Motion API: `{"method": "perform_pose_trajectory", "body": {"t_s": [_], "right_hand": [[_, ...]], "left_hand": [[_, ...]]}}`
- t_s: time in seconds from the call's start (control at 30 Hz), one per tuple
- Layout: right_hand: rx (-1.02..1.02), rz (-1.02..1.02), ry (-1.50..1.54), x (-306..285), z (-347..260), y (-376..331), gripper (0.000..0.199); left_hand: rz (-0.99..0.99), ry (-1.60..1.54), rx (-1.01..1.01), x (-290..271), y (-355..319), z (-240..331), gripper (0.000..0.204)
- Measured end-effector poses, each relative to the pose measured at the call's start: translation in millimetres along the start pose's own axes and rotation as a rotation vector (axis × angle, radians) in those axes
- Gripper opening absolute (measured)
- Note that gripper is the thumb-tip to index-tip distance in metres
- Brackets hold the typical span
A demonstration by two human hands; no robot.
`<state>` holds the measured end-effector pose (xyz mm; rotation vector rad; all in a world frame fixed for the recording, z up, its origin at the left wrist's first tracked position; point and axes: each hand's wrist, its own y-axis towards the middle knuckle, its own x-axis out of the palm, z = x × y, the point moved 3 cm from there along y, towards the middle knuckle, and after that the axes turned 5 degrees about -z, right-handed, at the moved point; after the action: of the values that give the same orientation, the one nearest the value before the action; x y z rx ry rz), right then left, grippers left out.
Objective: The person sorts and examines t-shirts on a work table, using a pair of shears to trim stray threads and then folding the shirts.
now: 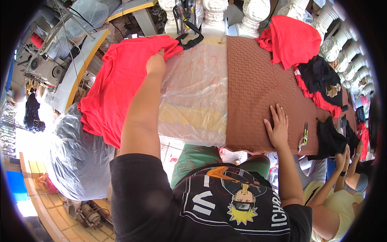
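Observation:
Stretched far forward, my left hand (156, 63) is closed on the edge of a pile of red cloth (121, 76), its fingers partly hidden in the folds. The cloth spreads over the left end of the table and hangs down its near side. My right hand (277, 131) lies flat with fingers spread on a brown patterned table cover (250, 88), holding nothing. Between my hands, clear plastic sheeting (193, 92) covers the tabletop. Right of my right hand lies a small yellow-green and black thread snipper (304, 135).
A red cloth heap (294, 40) and black garments (320, 76) lie at the far right. White balusters (254, 16) line the far edge. A stuffed clear bag (80, 157) stands left. Beside me, a co-worker (334, 201) handles black cloth (330, 137). A sewing machine (46, 68) stands far left.

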<state>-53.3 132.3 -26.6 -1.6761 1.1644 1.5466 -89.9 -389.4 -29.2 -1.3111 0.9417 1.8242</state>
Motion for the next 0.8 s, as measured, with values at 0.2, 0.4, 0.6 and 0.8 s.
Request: {"method": "perform_pose_trajectory", "body": {"t_s": [0.2,0.4,0.6,0.8], "right_hand": [[0.011,-0.009,-0.012,1.2,0.4,-1.0,0.056],[0.006,-0.006,-0.013,2.0,0.6,-1.1,0.055],[-0.006,0.001,0.003,-0.9,-3.5,-0.1,0.054],[0.011,0.005,-0.008,1.3,1.1,-0.9,0.054]], "left_hand": [[0.200,-0.448,-0.059,-58.0,0.3,-16.4,0.032],[0.268,-0.359,-0.038,-73.4,1.4,-18.8,0.029],[0.127,-0.137,0.166,-40.6,-4.4,-4.9,0.033],[-0.075,0.255,0.112,-9.4,-32.7,28.8,0.043]]}}
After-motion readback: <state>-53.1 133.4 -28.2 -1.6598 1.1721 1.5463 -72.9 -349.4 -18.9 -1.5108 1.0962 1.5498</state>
